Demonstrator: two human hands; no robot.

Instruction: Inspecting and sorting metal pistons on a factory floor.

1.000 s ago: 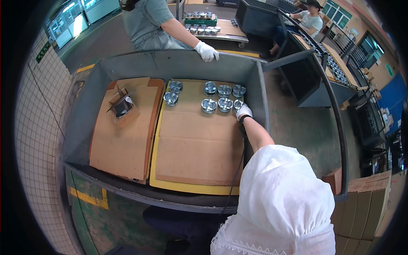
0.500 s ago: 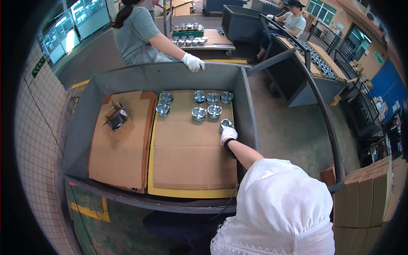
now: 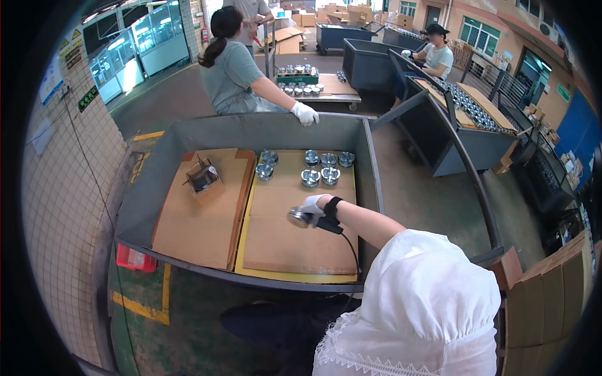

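Observation:
My right hand (image 3: pixel 313 203), in a white glove with a black wristband, is closed on a silver metal piston (image 3: pixel 298 217), held above the bare cardboard sheet (image 3: pixel 298 250) in the cart. A black piece with a cord (image 3: pixel 330 225) hangs beside the wrist; whether my hand holds it I cannot tell. Beyond my hand several pistons stand on the same sheet: two at the left (image 3: pixel 264 171), the others grouped at the right (image 3: pixel 310 178). My left hand is out of view.
The cart's grey metal wall (image 3: pixel 251 128) surrounds the sheets. On the left cardboard (image 3: pixel 194 225) sits a small open box (image 3: pixel 205 183) with dark contents. A co-worker's gloved hand (image 3: pixel 305 114) rests on the far rim. A red bin (image 3: pixel 134 258) stands on the floor at left.
My right hand has moved left and toward me, with the piston now lifted off the sheet. The black piece with its cord now shows. The whole view has shifted somewhat.

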